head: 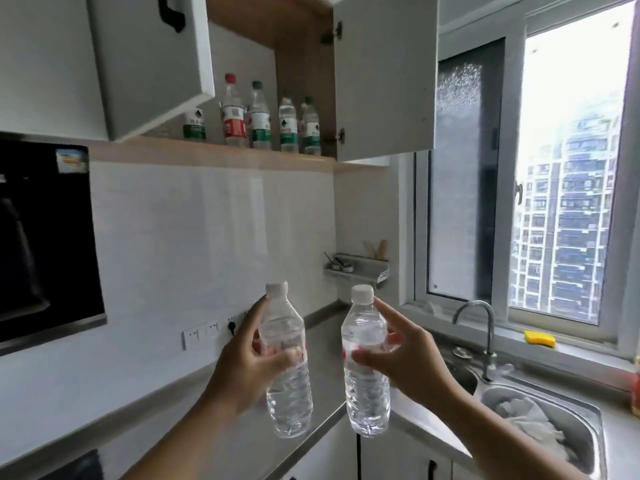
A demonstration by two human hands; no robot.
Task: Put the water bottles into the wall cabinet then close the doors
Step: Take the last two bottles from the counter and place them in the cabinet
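water bottles (289, 362) held, leftmost shelf bottle (194, 124) half-hidden

Clear glossy plastic bottles (289, 368) — brushed metal sink (588, 410), seemingly.

We take the wall cabinet (304, 64) as landmark. On its shelf (214, 152) five bottles (259, 116) stand in a row between its open doors. Below it, above the bench (194, 386), two held bottles (289, 362) stand side by side; the sink (540, 420) lies lower right.
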